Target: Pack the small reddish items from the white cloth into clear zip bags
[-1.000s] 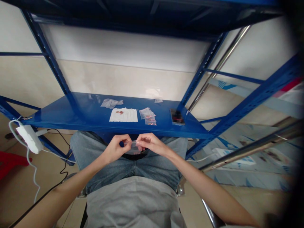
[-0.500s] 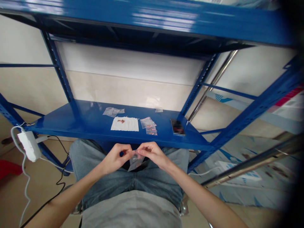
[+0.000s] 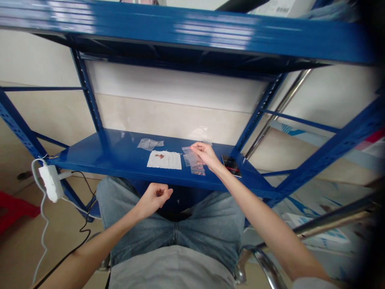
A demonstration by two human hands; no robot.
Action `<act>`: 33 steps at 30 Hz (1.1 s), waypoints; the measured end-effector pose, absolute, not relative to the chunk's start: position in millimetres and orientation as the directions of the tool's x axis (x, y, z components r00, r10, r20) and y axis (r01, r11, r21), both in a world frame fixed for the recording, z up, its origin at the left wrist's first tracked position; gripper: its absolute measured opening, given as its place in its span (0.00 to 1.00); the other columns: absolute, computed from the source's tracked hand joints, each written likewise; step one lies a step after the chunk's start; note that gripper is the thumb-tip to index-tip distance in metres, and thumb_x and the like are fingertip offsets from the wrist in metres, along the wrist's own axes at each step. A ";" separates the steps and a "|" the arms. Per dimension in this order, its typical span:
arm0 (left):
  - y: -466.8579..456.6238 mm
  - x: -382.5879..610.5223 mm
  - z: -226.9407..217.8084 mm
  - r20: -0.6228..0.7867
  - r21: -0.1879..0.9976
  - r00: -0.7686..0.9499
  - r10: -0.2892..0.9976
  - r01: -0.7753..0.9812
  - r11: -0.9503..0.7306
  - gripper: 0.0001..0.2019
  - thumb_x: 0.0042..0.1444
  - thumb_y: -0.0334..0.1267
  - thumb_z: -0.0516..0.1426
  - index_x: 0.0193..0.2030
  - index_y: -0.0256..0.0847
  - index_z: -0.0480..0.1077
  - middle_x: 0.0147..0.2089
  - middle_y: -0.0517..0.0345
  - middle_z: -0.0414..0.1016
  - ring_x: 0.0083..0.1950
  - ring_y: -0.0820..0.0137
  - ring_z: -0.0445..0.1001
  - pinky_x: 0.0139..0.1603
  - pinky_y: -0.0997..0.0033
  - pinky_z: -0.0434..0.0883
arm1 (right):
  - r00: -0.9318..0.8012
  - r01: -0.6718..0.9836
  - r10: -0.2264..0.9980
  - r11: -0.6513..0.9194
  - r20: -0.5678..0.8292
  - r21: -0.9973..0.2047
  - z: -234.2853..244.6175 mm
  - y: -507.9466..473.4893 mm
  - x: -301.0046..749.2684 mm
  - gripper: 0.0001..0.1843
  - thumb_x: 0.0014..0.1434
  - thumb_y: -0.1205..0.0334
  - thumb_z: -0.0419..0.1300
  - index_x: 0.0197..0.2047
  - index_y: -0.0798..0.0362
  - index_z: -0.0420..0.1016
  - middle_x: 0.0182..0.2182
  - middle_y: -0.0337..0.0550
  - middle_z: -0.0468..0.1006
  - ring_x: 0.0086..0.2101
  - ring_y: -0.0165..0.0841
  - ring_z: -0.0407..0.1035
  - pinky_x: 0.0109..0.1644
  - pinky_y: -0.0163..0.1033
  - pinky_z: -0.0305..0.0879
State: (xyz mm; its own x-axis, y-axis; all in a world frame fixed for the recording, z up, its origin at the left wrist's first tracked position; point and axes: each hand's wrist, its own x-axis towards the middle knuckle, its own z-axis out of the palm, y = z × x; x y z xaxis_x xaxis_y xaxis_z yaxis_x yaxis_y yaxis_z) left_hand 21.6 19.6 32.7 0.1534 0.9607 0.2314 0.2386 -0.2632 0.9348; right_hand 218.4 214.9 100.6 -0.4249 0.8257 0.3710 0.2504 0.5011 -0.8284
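My right hand (image 3: 206,154) is over the blue shelf board, thumb and fingers pinching the top of a small clear zip bag (image 3: 190,158). That bag overlaps other small zip bags (image 3: 198,170) with reddish bits inside. In front of the shelf edge, above my lap, my left hand (image 3: 155,198) is curled closed, the thumb against the index finger. Whatever may be inside its fingers is hidden. Between the hands, on the board, lies a white cloth-like pouch (image 3: 165,161) with a few small copper-coloured pieces (image 3: 159,156) on it.
Flat clear plastic bags (image 3: 148,144) lie at the back left of the board (image 3: 120,156). A dark phone-like object (image 3: 231,165) lies to the right. A blue upper shelf (image 3: 150,24) hangs overhead. A white power strip (image 3: 51,182) with cables hangs at the left post.
My right hand has left my left hand and carried the small zip bag forward and right onto the other bags. My left hand stays above my lap. The view has shifted slightly.
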 end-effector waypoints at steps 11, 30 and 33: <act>20.1 28.4 29.3 0.233 0.898 0.259 0.937 0.313 -0.310 0.24 0.63 0.44 0.52 0.19 0.41 0.48 0.20 0.67 0.46 0.24 0.78 0.45 0.25 0.72 0.47 | -0.481 0.775 0.726 0.614 0.491 -0.148 90.5 283.2 187.2 0.20 0.62 0.64 0.56 0.58 0.56 0.69 0.57 0.60 0.63 0.54 0.48 0.61 0.54 0.52 0.61; 27.9 35.0 0.9 0.355 0.318 0.594 0.722 0.650 -0.690 0.12 0.52 0.29 0.55 0.21 0.39 0.57 0.23 0.63 0.69 0.23 0.76 0.62 0.26 0.68 0.48 | -0.762 0.609 0.568 0.792 0.311 0.042 50.0 278.8 -30.9 0.14 0.62 0.69 0.54 0.46 0.55 0.79 0.48 0.55 0.77 0.52 0.45 0.64 0.55 0.50 0.57; 31.2 32.6 1.7 0.353 0.286 0.583 0.732 0.677 -0.678 0.12 0.53 0.29 0.55 0.21 0.39 0.59 0.24 0.61 0.71 0.24 0.75 0.64 0.26 0.68 0.47 | -0.749 0.602 0.561 0.798 0.354 0.010 45.2 279.7 -36.2 0.12 0.61 0.71 0.55 0.41 0.57 0.79 0.46 0.57 0.78 0.52 0.47 0.63 0.56 0.51 0.56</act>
State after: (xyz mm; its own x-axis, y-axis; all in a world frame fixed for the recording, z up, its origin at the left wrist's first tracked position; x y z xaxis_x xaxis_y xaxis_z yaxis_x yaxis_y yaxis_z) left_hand 32.6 31.2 1.7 0.5831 0.7316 0.3532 0.6774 -0.6779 0.2858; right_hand -36.2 279.7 45.2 -0.7487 0.5605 0.3539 0.6022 0.7983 0.0098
